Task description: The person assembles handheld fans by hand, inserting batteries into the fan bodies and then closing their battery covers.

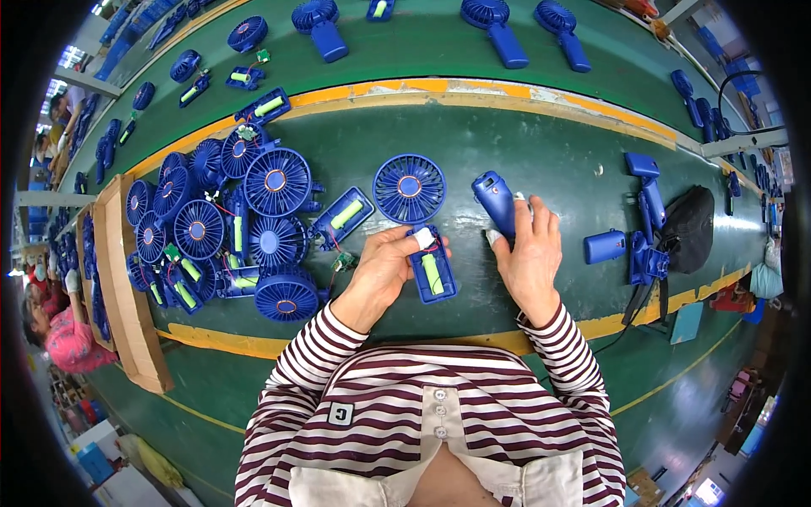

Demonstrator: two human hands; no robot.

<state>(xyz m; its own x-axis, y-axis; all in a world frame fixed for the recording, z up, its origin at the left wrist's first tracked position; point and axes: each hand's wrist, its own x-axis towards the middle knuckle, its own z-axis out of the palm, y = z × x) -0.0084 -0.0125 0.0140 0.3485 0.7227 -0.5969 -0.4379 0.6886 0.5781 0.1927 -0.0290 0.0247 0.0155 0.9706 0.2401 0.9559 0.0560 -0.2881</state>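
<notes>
In front of me a blue handheld fan [410, 188] lies with its round grille facing up. My left hand [380, 269] pinches the top of its opened handle housing [433, 283], where a light-green battery cell shows. The thumb, with a white fingertip cover, presses near the wires at the neck. To the right, my right hand [532, 253] has its thumb and fingers around the lower end of a blue handle cover [493, 201]. That cover lies apart from the fan, and the right fingertips also wear white covers.
At left, several blue fans [275, 182] are heaped, some with opened handles and loose wires. A cardboard box [135, 287] stands beyond them. Blue handle covers [604, 247] and a black bag-like object [688, 228] lie at right. Fans [498, 38] rest on the green belt behind a yellow-edged ledge.
</notes>
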